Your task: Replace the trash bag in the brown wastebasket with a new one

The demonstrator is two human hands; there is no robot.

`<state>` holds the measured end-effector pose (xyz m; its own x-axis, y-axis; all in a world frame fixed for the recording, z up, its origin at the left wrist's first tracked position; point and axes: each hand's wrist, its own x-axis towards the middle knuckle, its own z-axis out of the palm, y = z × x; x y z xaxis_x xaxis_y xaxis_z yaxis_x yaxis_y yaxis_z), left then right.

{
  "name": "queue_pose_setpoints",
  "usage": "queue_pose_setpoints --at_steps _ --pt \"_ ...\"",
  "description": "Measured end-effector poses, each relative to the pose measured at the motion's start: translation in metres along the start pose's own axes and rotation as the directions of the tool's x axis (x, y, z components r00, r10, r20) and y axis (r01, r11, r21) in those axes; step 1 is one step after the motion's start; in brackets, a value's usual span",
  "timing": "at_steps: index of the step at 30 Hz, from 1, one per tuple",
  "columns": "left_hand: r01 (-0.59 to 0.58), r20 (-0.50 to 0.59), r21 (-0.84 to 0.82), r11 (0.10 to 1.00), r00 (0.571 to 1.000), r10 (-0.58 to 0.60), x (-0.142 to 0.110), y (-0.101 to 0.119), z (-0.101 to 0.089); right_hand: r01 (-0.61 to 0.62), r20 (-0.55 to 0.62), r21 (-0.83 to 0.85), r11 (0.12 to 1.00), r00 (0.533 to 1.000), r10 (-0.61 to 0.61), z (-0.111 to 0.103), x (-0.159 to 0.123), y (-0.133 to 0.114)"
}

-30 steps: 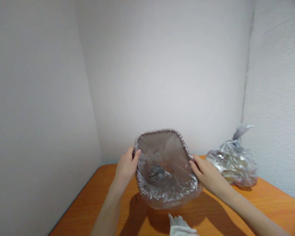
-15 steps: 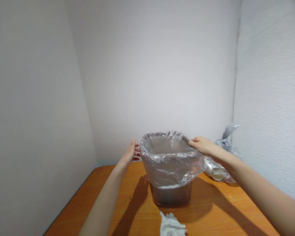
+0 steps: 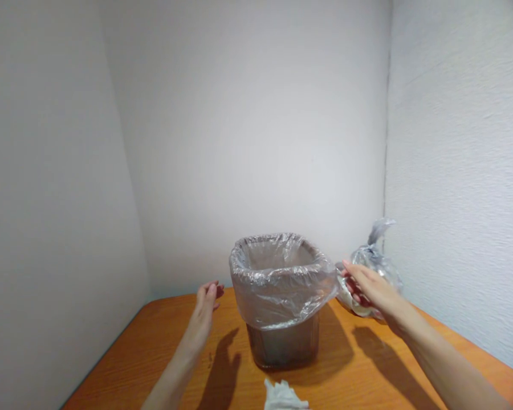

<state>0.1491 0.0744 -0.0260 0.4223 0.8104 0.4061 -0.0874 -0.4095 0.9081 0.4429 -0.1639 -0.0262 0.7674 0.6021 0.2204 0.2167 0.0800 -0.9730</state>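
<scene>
A dark, see-through waste bin [image 3: 284, 346] stands upright on the table. A clear plastic bin bag [image 3: 277, 296] lines it and is folded down over the rim. The bag's loose edge flares out at the right. My left hand [image 3: 206, 302] is left of the bin, apart from it, fingers loosely bent and holding nothing. My right hand [image 3: 367, 285] is at the right, its fingertips close to the flared bag edge. Its fingers look apart; whether a fingertip touches the film is hard to see.
Behind my right hand lies a knotted clear bag [image 3: 374, 256] with pale things inside. A crumpled white piece [image 3: 284, 396] lies at the front, partly cut off. The wooden table [image 3: 162, 341] meets white walls at the left, back and right.
My right hand has come off the bin's rim and moved outward. My left hand has drawn away from the bin's left side and lowered. The whole view has shifted slightly.
</scene>
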Motion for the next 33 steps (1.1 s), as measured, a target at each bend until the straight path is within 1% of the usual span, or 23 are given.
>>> queue_pose_setpoints --at_steps 2,3,5,7,9,10,13,16,19,21,23,28,33 --pt "0.064 0.019 -0.002 0.998 0.998 -0.064 -0.005 -0.006 -0.005 -0.106 0.092 0.165 0.981 0.992 0.092 0.001 -0.010 0.012" --pt "0.090 0.029 -0.010 0.996 0.996 -0.089 -0.008 -0.009 -0.006 -0.162 0.146 0.248 0.955 0.981 0.128 0.004 -0.014 0.016" --pt "0.145 0.047 -0.039 0.989 0.989 -0.143 -0.014 -0.015 -0.004 -0.246 0.250 0.409 0.879 0.956 0.152 0.010 -0.016 0.019" --pt "0.192 0.064 -0.080 0.978 0.980 -0.188 -0.019 -0.021 0.000 -0.295 0.323 0.576 0.762 0.939 0.119 0.016 -0.015 0.020" --pt "0.232 0.086 -0.116 0.966 0.971 -0.223 -0.024 -0.026 0.004 -0.302 0.352 0.693 0.655 0.934 0.059 0.022 -0.014 0.023" --pt "0.243 0.096 -0.130 0.961 0.968 -0.231 -0.027 -0.027 0.006 -0.295 0.351 0.729 0.618 0.936 0.033 0.024 -0.013 0.025" --pt "0.257 0.136 -0.146 0.955 0.962 -0.238 -0.033 -0.029 0.009 -0.268 0.332 0.784 0.560 0.943 -0.013 0.027 -0.015 0.036" --pt "0.257 0.152 -0.142 0.956 0.960 -0.235 -0.036 -0.030 0.008 -0.264 0.317 0.813 0.520 0.948 -0.013 0.027 -0.021 0.048" --pt "0.259 0.160 -0.152 0.954 0.959 -0.235 -0.035 -0.030 0.006 -0.324 0.366 0.822 0.468 0.931 0.002 0.027 -0.025 0.055" --pt "0.260 0.166 -0.157 0.953 0.958 -0.234 -0.035 -0.029 0.006 -0.354 0.397 0.821 0.447 0.918 -0.003 0.027 -0.026 0.054" --pt "0.258 0.168 -0.151 0.954 0.958 -0.232 -0.036 -0.028 0.008 -0.340 0.389 0.822 0.456 0.921 -0.015 0.027 -0.025 0.049" --pt "0.238 0.169 -0.126 0.963 0.962 -0.215 -0.043 -0.024 0.012 -0.257 0.314 0.839 0.481 0.949 -0.041 0.032 -0.022 0.034" --pt "0.226 0.159 -0.124 0.966 0.966 -0.205 -0.047 -0.025 0.009 -0.221 0.272 0.856 0.467 0.961 -0.043 0.036 -0.026 0.037"
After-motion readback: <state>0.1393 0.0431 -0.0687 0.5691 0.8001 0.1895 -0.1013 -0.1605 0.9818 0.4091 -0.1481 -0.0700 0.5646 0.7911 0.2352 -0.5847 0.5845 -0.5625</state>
